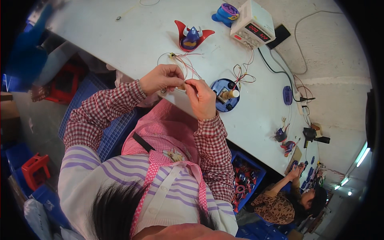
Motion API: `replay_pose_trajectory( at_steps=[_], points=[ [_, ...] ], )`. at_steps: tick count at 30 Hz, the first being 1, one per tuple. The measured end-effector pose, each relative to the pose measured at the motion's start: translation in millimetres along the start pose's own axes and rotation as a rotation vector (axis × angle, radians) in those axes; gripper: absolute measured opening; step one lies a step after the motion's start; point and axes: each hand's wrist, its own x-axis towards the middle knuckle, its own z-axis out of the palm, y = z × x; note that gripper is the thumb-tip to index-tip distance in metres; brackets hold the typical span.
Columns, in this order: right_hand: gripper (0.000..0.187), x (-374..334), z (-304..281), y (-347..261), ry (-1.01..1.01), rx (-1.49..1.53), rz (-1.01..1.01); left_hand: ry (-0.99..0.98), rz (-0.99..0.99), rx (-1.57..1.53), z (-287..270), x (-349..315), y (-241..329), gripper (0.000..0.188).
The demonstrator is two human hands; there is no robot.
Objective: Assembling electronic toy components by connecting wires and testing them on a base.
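Red wires; blue base; red-and-white checked sleeves.

Wires on tbl, fwd of L hand; round base R of R hand; PSU beyond base.

Left hand and right hand meet, fingertips pinching thin wires above white table. Beyond: red-winged purple figure. Rightward: round blue part, white power supply.
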Motion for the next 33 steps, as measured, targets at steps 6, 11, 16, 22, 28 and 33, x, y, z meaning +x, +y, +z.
replay_pose_trajectory(
  at_steps=[6, 11, 16, 22, 28, 33],
  points=[
    [0.014, -3, 7, -1, 0.000, 0.075, 0.063, -0.048, -0.012, 0.035, -8, -2, -4, 0.010],
    [0.012, -4, 10, -2, 0.002, 0.212, 0.234, -0.055, 0.004, 0.058, -10, -6, -3, 0.013],
    [0.019, 6, 11, 9, 0.095, -0.143, -0.031, 0.271, 0.376, 0.660, -14, -23, -1, 0.016],
    [0.028, 0, 20, 10, 0.227, -0.563, -0.215, 0.296, 0.834, 1.410, -14, -41, -25, 0.022],
    [0.032, -39, 28, -15, 0.175, -0.333, -0.149, 0.283, 0.663, 1.290, -12, -34, -31, 0.024],
    [0.028, -48, 35, -21, 0.112, 0.047, 0.148, 0.312, 0.249, 0.522, -2, -40, -20, 0.020]
  ],
)
